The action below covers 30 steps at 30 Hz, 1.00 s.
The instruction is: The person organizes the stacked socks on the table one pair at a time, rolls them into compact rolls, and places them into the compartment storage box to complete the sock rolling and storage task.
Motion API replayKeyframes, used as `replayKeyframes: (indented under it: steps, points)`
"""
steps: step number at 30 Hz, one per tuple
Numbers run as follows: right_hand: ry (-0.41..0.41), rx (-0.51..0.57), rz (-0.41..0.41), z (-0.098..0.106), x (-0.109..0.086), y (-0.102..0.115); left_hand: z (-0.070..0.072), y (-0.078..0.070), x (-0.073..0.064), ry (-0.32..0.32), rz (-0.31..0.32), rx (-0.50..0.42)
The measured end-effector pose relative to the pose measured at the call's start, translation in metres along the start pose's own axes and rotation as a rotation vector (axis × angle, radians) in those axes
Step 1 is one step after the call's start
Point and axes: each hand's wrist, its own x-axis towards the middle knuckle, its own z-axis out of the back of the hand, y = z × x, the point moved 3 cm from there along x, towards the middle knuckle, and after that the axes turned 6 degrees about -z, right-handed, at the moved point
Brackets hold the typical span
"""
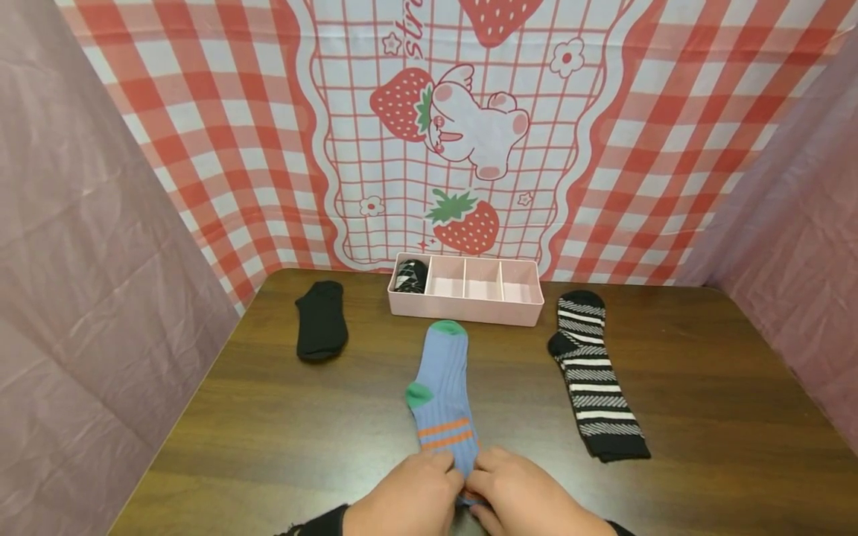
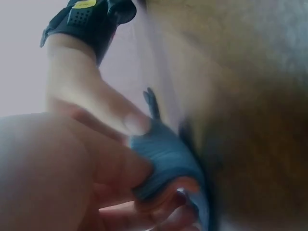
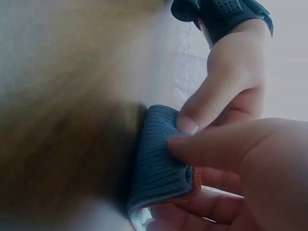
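A blue sock (image 1: pixel 445 372) with green toe and heel and orange stripes lies lengthwise on the table, its toe pointing at the pink box. My left hand (image 1: pixel 414 491) pinches the left side of its cuff end, and my right hand (image 1: pixel 526 491) pinches the right side. In the left wrist view, the cuff (image 2: pixel 166 154) is bent over between thumb and fingers, an orange band showing at its edge. From the right wrist, the ribbed cuff (image 3: pixel 161 159) appears folded, with thumbs on top and fingers beneath. The fingers partly hide the cuff in the head view.
A pink divided box (image 1: pixel 462 309) stands at the back, a rolled black patterned sock (image 1: pixel 410 276) in its leftmost compartment. Black socks (image 1: pixel 322 321) lie at the left, black-and-white striped socks (image 1: pixel 596 376) at the right. A checked cloth (image 1: pixel 268 149) hangs behind the wooden table (image 1: pixel 268 432).
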Motion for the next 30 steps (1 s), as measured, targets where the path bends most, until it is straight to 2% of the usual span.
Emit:
replayKeyframes:
  steps: [2,5,10,12,13,16,20,24,26,30]
  points:
    - [-0.003,-0.003,0.010,-0.001,0.000,0.000,0.001,0.000,-0.001,0.004,-0.037,0.035]
    - [0.049,0.061,-0.045,-0.002,0.000,-0.001,0.004,0.001,-0.001,0.022,-0.043,0.044]
    - [0.117,0.270,-0.204,-0.002,0.000,-0.007,0.007,0.002,0.001,0.023,0.071,-0.065]
    - [0.100,0.335,-0.226,-0.002,-0.001,-0.009,0.009,0.003,0.002,0.001,0.098,-0.082]
    - [0.084,0.353,-0.222,-0.003,-0.002,-0.010,0.009,0.004,0.002,-0.019,0.092,-0.069]
    - [0.031,0.363,-0.192,-0.004,-0.003,-0.011,0.010,0.004,0.002,-0.081,0.030,0.019]
    - [-0.009,0.335,-0.178,-0.007,-0.002,-0.014,0.011,0.002,0.004,-0.177,-0.128,0.149]
    - [-0.035,0.323,-0.200,-0.009,-0.001,-0.015,0.011,-0.004,0.004,-0.248,-0.260,0.187]
    - [-0.043,0.338,-0.219,-0.010,0.000,-0.017,0.011,-0.006,0.003,-0.253,-0.283,0.179]
    - [-0.035,0.406,-0.273,-0.013,0.001,-0.023,0.010,-0.007,0.003,-0.228,-0.273,0.174]
